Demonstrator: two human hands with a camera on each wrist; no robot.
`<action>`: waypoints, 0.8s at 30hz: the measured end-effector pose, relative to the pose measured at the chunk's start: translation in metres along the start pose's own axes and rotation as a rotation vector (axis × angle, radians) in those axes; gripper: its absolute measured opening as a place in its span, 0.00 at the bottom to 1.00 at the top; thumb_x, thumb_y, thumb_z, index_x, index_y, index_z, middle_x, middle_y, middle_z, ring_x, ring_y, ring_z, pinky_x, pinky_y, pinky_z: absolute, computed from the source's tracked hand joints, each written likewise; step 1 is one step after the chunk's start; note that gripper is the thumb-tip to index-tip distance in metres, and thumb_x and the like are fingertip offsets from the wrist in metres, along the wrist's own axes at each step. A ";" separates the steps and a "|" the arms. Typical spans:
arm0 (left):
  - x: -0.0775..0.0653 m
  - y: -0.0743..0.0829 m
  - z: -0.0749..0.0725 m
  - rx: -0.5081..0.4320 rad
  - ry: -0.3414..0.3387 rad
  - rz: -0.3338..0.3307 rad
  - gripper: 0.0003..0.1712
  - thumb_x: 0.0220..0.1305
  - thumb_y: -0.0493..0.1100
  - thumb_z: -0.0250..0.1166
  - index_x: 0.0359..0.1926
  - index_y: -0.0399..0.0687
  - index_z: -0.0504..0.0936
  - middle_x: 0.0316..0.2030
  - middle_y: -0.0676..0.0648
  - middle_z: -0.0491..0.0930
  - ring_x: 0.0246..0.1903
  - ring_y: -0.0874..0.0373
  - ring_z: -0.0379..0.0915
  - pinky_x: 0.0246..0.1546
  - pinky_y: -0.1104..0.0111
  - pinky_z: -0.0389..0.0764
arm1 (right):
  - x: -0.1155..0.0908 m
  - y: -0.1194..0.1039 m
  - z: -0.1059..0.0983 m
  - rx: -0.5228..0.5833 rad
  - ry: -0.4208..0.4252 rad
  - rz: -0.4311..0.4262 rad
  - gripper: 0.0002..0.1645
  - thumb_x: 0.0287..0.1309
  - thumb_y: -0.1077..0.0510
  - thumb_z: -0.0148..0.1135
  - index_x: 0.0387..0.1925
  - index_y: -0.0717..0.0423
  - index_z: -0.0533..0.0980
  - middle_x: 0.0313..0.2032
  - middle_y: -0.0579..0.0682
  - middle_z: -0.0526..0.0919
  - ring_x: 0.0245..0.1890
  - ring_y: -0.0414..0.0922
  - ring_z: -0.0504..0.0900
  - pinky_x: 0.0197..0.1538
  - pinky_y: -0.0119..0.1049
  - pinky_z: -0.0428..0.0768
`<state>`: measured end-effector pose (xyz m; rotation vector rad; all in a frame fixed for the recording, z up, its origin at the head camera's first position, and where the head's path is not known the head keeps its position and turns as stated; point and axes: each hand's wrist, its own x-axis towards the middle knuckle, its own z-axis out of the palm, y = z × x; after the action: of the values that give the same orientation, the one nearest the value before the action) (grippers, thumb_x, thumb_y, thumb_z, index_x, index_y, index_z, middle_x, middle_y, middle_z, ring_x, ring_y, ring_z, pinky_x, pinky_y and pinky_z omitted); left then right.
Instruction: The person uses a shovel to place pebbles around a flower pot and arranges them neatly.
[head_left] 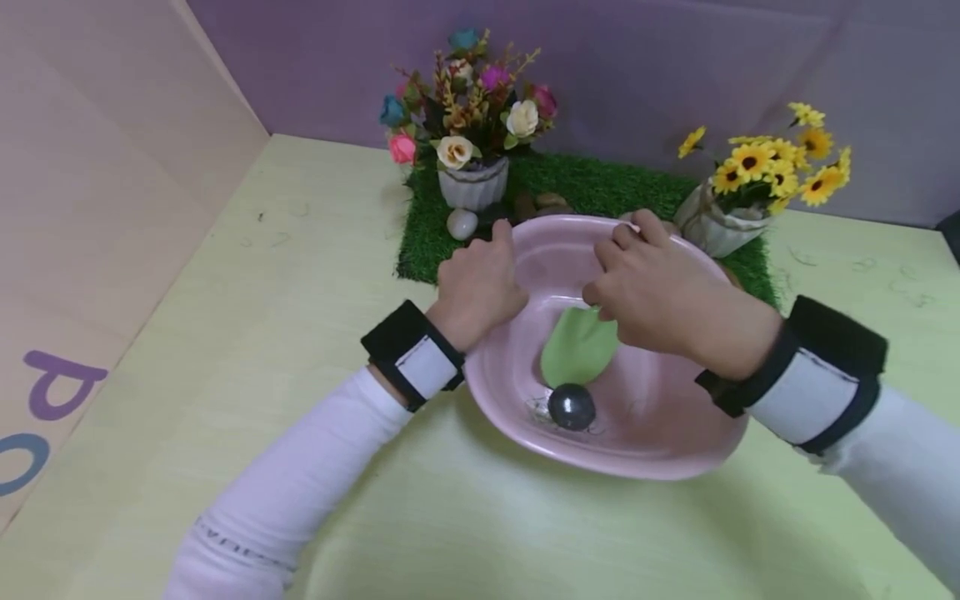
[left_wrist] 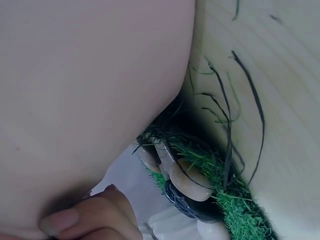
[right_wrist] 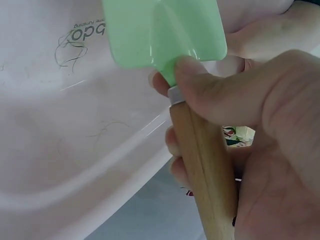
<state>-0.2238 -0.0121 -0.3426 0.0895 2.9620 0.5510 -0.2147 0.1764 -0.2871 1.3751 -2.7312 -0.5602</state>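
Note:
A pink plastic basin overlaps the front of the artificial turf in the head view. My left hand grips its rim on the far left side. With my right hand I hold a small trowel, its wooden handle lying across the fingers and the thumb pressed near the metal collar. The trowel's green blade points down inside the basin. Just below the blade tip sits a shiny dark ball on the basin's inner surface, with loose grass strands around it.
Behind the basin lies green turf. It carries a pot of mixed roses, a tilted pot of yellow flowers, a white pebble and brown stones. A purple-grey wall rises behind the pale wooden table.

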 end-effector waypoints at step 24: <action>0.001 0.000 0.003 0.037 0.019 0.024 0.27 0.58 0.41 0.63 0.56 0.40 0.63 0.31 0.39 0.79 0.28 0.43 0.80 0.24 0.55 0.81 | 0.002 0.005 0.012 0.218 -0.211 0.030 0.13 0.53 0.53 0.70 0.42 0.36 0.86 0.35 0.46 0.81 0.38 0.50 0.72 0.52 0.58 0.61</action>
<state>-0.2239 -0.0112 -0.3458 0.1249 2.9937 0.5033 -0.2221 0.1808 -0.2970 1.3871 -3.0558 -0.4394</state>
